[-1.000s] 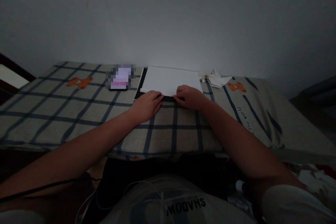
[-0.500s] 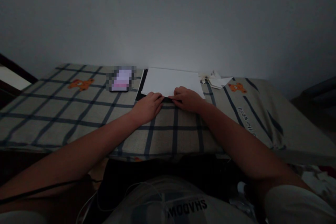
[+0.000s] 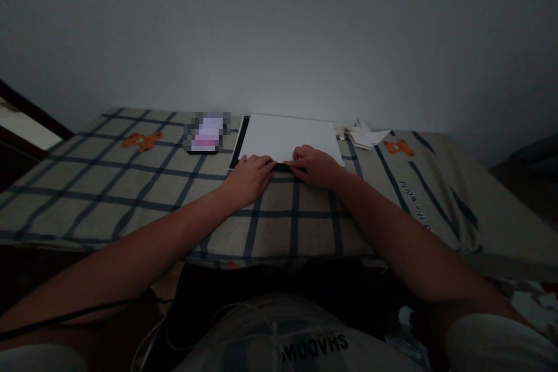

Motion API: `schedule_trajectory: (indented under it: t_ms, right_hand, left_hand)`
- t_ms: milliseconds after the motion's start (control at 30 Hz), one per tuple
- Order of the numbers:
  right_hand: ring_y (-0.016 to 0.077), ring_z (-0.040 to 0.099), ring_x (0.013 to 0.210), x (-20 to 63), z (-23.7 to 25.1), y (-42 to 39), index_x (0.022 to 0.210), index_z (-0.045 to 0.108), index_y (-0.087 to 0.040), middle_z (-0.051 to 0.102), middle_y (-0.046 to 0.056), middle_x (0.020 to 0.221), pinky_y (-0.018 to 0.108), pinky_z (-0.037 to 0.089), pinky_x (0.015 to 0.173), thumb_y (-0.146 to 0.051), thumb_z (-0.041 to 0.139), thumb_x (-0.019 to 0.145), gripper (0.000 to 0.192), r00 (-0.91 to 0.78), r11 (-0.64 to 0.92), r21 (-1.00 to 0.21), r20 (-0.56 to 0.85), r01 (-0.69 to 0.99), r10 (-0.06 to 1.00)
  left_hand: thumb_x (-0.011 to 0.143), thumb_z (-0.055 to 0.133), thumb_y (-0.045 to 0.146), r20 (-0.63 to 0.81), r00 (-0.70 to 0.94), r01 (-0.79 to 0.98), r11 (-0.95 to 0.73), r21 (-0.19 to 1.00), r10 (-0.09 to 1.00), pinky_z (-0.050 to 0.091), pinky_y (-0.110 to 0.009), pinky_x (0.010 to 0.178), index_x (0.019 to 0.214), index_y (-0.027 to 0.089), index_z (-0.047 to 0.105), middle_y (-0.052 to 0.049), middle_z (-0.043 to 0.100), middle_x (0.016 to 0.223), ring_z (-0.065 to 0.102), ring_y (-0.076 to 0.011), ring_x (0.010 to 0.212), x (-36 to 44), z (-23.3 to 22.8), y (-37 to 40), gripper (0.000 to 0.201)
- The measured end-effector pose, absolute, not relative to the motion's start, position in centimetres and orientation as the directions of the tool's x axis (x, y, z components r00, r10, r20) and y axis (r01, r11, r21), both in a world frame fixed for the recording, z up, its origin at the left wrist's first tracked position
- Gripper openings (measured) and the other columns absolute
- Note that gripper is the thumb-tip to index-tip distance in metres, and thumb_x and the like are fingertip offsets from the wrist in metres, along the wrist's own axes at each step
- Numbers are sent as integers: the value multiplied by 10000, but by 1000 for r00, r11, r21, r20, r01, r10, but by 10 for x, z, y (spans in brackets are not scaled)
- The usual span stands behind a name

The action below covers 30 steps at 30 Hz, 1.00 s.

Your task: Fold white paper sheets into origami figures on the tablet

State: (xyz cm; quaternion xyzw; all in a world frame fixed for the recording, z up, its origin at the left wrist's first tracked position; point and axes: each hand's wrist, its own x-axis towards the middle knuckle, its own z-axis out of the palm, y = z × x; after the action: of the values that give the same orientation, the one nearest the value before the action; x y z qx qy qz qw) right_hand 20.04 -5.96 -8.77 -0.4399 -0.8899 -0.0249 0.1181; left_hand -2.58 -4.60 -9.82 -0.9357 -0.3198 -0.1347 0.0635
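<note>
A white paper sheet (image 3: 288,135) lies on a dark flat board (image 3: 239,144) at the far side of a plaid cloth (image 3: 131,192). My left hand (image 3: 249,177) rests palm down, its fingertips spread on the sheet's near left edge. My right hand (image 3: 314,165) sits just to the right, with curled fingers pinching the near edge of the sheet. The two hands almost touch at the middle of that edge. The light is dim and the fingertips are hard to make out.
A phone with a lit screen (image 3: 206,133) lies left of the board. Several folded white paper pieces (image 3: 361,135) sit to the sheet's right, near the wall. The cloth carries orange bear prints (image 3: 142,140). White cables hang in my lap (image 3: 244,325).
My left fingertips have crept forward onto the sheet's near edge. My right hand stays at the edge with little movement. The view has shifted slightly.
</note>
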Motion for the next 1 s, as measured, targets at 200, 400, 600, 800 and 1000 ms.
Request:
schedule_trajectory:
  t_ms: [200, 400, 600, 800, 1000]
  right_hand:
    - [179, 438, 847, 198, -86, -62, 1008, 663, -187, 559, 80, 908, 285, 291, 696, -308, 402, 907, 305, -580, 605, -31, 246, 796, 777]
    - [179, 450, 809, 194, -84, -64, 960, 662, -167, 578, 90, 912, 294, 279, 651, -315, 388, 909, 315, -569, 571, 69, 245, 818, 785]
    - [195, 468, 858, 185, -81, -66, 1034, 644, -194, 591, 92, 947, 294, 272, 617, -318, 372, 915, 322, -574, 562, 122, 210, 818, 791]
    - [190, 498, 884, 186, -75, -75, 950, 655, -175, 606, 94, 954, 292, 291, 604, -312, 377, 912, 311, -469, 464, 72, 183, 883, 864]
    - [199, 522, 849, 189, -74, -89, 940, 653, -158, 613, 111, 930, 309, 331, 623, -308, 351, 920, 337, -365, 354, 88, 196, 931, 910]
  left_hand:
    - [919, 355, 309, 285, 757, 613, -790, -1, 588, 355, -456, 917, 1255, 146, 491, -126, 519, 1208, 486, -250, 1034, -26, -98, -47, 398]
    - [925, 345, 368, 288, 767, 601, -799, -11, 573, 358, -449, 894, 1280, 191, 475, -110, 526, 1194, 486, -250, 1012, -25, -95, -49, 418]
    - [919, 345, 422, 285, 764, 611, -791, -32, 579, 359, -433, 889, 1251, 184, 489, -108, 525, 1201, 476, -252, 1022, -23, -93, -49, 433]
    - [918, 343, 430, 292, 759, 614, -789, -24, 582, 359, -425, 882, 1260, 193, 483, -105, 529, 1191, 481, -246, 1006, -24, -94, -48, 439]
    - [917, 343, 434, 299, 759, 616, -786, -44, 578, 360, -426, 881, 1264, 190, 478, -105, 523, 1196, 481, -248, 995, -25, -96, -47, 445]
